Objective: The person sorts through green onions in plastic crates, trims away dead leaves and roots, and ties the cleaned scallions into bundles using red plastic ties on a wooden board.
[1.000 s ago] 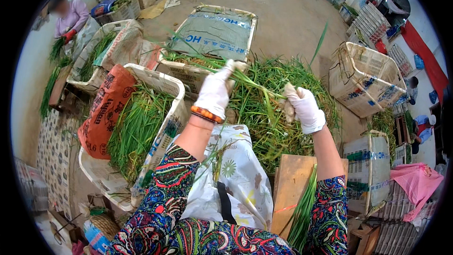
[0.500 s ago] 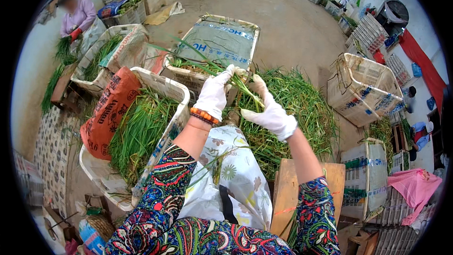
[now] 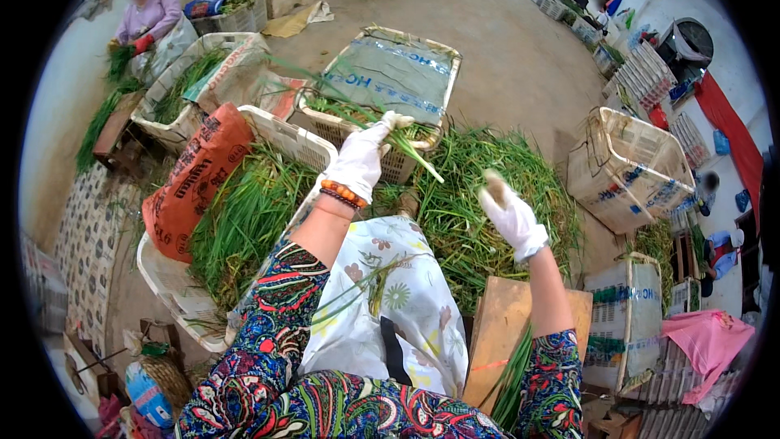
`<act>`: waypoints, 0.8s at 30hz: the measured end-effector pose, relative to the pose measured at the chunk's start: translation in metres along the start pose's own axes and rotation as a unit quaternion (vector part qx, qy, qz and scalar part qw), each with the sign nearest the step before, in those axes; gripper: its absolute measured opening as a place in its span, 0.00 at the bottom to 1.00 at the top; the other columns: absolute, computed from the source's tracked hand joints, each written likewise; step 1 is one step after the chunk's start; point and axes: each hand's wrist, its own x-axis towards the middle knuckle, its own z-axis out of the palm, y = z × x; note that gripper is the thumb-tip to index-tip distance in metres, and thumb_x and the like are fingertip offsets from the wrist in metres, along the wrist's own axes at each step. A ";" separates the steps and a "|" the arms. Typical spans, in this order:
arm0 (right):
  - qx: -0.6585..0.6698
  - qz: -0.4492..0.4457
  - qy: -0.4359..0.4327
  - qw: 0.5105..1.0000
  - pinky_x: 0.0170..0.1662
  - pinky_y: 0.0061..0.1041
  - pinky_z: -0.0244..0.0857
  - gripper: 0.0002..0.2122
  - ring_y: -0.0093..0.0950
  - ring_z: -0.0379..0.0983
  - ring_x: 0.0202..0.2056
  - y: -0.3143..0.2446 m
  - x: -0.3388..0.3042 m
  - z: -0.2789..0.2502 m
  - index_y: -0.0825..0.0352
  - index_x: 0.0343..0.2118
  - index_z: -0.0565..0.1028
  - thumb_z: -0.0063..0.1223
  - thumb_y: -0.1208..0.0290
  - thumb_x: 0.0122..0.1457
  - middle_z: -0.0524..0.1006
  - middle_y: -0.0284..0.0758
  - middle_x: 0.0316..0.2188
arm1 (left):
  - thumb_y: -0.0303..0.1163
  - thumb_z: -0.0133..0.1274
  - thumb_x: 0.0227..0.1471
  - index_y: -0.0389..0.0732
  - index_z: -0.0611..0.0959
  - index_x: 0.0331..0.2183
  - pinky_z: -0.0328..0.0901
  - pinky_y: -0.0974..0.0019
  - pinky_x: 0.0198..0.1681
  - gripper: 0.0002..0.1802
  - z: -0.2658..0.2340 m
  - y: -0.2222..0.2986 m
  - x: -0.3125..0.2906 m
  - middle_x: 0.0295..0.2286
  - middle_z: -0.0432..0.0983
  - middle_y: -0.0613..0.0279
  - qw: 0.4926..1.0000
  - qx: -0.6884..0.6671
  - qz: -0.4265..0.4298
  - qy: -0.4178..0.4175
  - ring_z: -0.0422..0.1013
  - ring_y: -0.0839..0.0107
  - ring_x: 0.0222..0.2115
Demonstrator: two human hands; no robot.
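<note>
My left hand (image 3: 359, 161), in a white glove, is closed around a few spring onions (image 3: 422, 164). Their pale stem ends point right toward me and their long green leaves trail away to the upper left. My right hand (image 3: 512, 218), also gloved and stained at the fingertips, hovers over a heap of loose green leaves (image 3: 512, 146), apart from the left one. Its fingers are slightly blurred, so whether they grip anything is unclear. A patterned apron (image 3: 398, 276) covers my lap, with some stray leaves on it.
To the left, a white basket (image 3: 166, 283) holds spring onions and an orange sack (image 3: 195, 187). A covered crate (image 3: 390, 73) stands ahead; an empty crate (image 3: 638, 154) stands right. A wooden board (image 3: 528, 309) lies beside my right arm. A person (image 3: 150, 12) works at upper left.
My right hand has pulled away from the spring onions to the right and slightly down. My left hand keeps hold of them. The view has shifted slightly.
</note>
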 end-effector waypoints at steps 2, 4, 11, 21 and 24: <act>0.397 0.212 -0.216 0.866 0.41 0.28 0.65 0.31 0.31 0.73 0.34 -0.046 0.006 0.014 0.70 0.48 0.66 0.33 0.42 0.57 0.75 0.37 0.26 | 0.43 0.44 0.55 0.44 0.80 0.37 0.57 0.76 0.39 0.17 0.004 -0.012 -0.001 0.35 0.74 0.73 0.999 0.021 0.006 -0.040 0.66 0.82 0.36; 0.467 0.207 -0.321 0.797 0.34 0.25 0.65 0.35 0.26 0.71 0.26 -0.068 0.003 0.022 0.74 0.42 0.71 0.26 0.40 0.57 0.69 0.28 0.15 | 0.43 0.44 0.55 0.42 0.79 0.37 0.57 0.74 0.42 0.17 0.022 -0.007 -0.006 0.33 0.75 0.71 0.997 0.014 -0.007 -0.070 0.67 0.80 0.38; 0.238 0.136 0.018 0.962 0.21 0.19 0.60 0.19 0.19 0.67 0.15 -0.043 -0.021 0.034 0.68 0.28 0.74 0.36 0.57 0.61 0.69 0.30 0.11 | 0.57 0.49 0.46 0.45 0.65 0.52 0.51 0.58 0.53 0.36 -0.006 -0.034 0.000 0.50 0.60 0.64 0.977 0.001 -0.206 -0.049 0.58 0.63 0.48; 0.186 0.096 0.026 0.978 0.30 0.23 0.64 0.16 0.22 0.71 0.25 -0.025 -0.024 0.082 0.66 0.35 0.73 0.43 0.57 0.58 0.76 0.33 0.22 | 0.35 0.51 0.50 0.35 0.79 0.37 0.64 0.71 0.39 0.15 0.030 -0.043 -0.027 0.33 0.76 0.62 0.973 -0.075 -0.151 -0.160 0.71 0.75 0.34; 0.395 0.130 0.022 0.909 0.25 0.11 0.58 0.12 0.10 0.63 0.23 -0.039 -0.015 0.071 0.70 0.34 0.75 0.50 0.65 0.56 0.74 0.24 0.23 | 0.32 0.50 0.50 0.34 0.79 0.36 0.65 0.71 0.40 0.13 0.027 -0.050 -0.029 0.33 0.76 0.60 0.979 -0.021 -0.131 -0.153 0.72 0.74 0.34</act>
